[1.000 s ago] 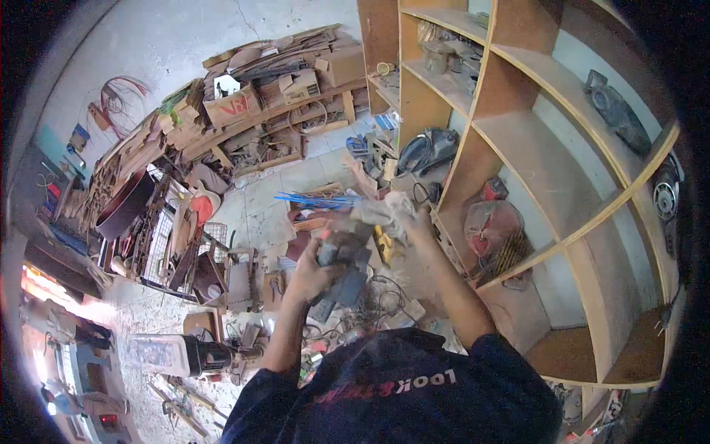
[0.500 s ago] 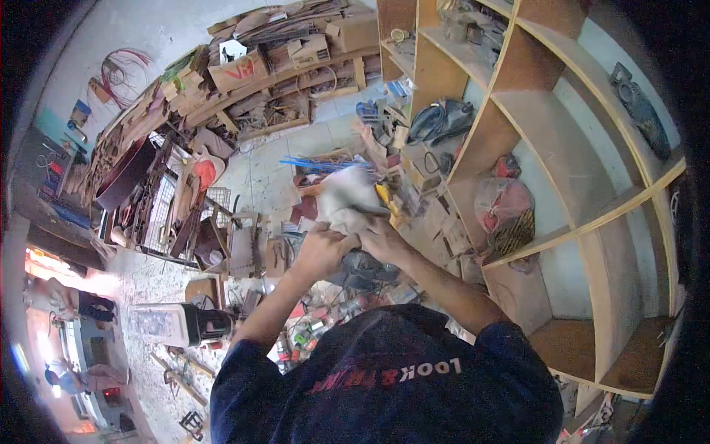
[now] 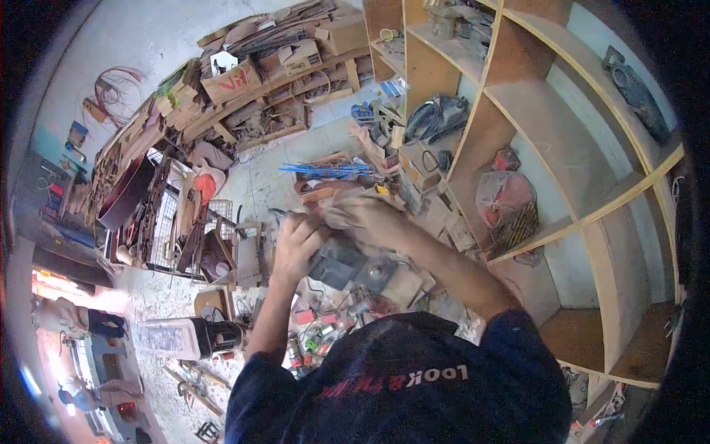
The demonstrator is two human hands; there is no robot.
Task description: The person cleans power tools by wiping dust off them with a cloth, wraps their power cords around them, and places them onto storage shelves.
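My left hand (image 3: 298,240) is closed, its fingers curled in a pinch; what lies in them I cannot make out. Just to its right, my right hand (image 3: 370,222) is smeared by motion, so its fingers are unclear. The pale cloth does not show plainly now; a brownish blur sits at the right fingertips. Below both hands is a dark, box-like case (image 3: 336,266), partly covered by the left hand and right forearm. Beyond the hands, a box (image 3: 314,194) on the floor has blue rods (image 3: 329,169) across it.
Wooden shelving (image 3: 547,140) stands on the right, with a bagged red item (image 3: 505,200) in it. Power tools (image 3: 318,333) litter the floor before me. A wire rack (image 3: 166,214) and a bin-like container (image 3: 174,338) stand left. Other people (image 3: 78,318) are at far left.
The pale cloth that both hands held up is no longer plainly seen. My left hand has shifted left, away from the right, and the dark case below shows more.
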